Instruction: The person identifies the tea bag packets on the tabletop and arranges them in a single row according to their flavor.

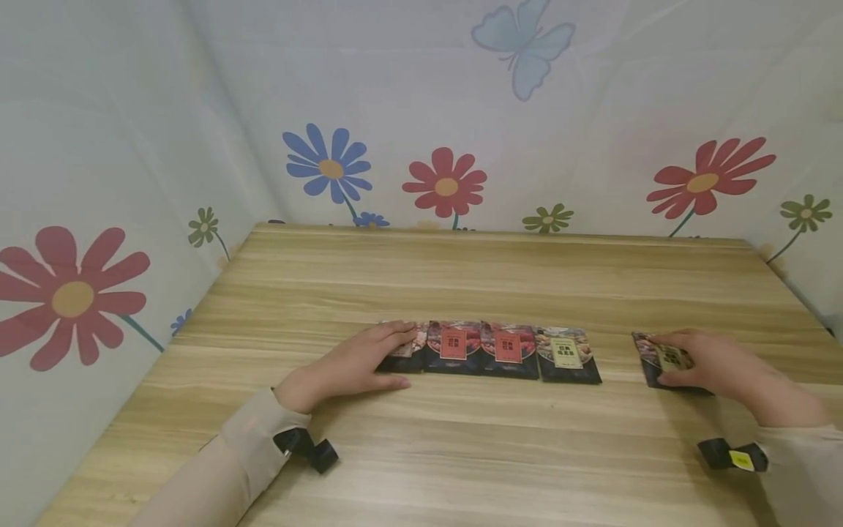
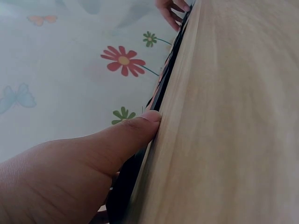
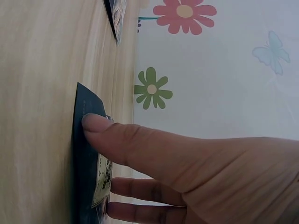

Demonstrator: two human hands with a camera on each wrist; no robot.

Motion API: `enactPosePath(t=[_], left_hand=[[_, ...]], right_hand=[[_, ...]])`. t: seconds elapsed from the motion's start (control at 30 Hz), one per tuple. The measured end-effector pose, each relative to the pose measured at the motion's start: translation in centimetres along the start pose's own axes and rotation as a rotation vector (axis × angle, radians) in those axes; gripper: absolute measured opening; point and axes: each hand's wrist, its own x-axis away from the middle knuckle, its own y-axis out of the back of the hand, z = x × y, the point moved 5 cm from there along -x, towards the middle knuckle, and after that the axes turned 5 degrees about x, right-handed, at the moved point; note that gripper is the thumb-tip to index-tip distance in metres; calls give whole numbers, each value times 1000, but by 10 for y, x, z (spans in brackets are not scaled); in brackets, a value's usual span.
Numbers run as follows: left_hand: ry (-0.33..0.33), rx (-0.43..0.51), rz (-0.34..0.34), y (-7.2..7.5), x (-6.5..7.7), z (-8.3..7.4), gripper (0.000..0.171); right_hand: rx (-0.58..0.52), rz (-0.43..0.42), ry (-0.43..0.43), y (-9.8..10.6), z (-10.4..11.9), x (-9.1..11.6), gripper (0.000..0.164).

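Flat dark sachets with printed fronts lie side by side in a row. My left hand (image 1: 349, 366) rests over the leftmost sachet (image 1: 403, 360), fingers stretched across its top and covering much of it; the thumb (image 2: 135, 128) lies along its near edge. To its right come two sachets with red labels, one (image 1: 454, 348) beside the other (image 1: 508, 351), then one with a pale yellow label (image 1: 568, 355). Across a gap to the right, my right hand (image 1: 731, 366) holds another yellow-labelled sachet (image 3: 86, 163), thumb on its dark near part and fingers at the far side.
The wood-grain table (image 1: 487, 446) extends in front of and behind the row. A white curtain (image 1: 395, 88) printed with flowers and a butterfly hangs behind and to the left. Each wrist wears a small black camera, the left one (image 1: 306, 448) low over the table.
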Motion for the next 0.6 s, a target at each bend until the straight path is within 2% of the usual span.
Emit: enactPosePath(t=[0.6], left_hand=[[-1,-3,-9,2,-1,-3,78]], right_hand=[[-6,-45,47,1,15,-3,64]])
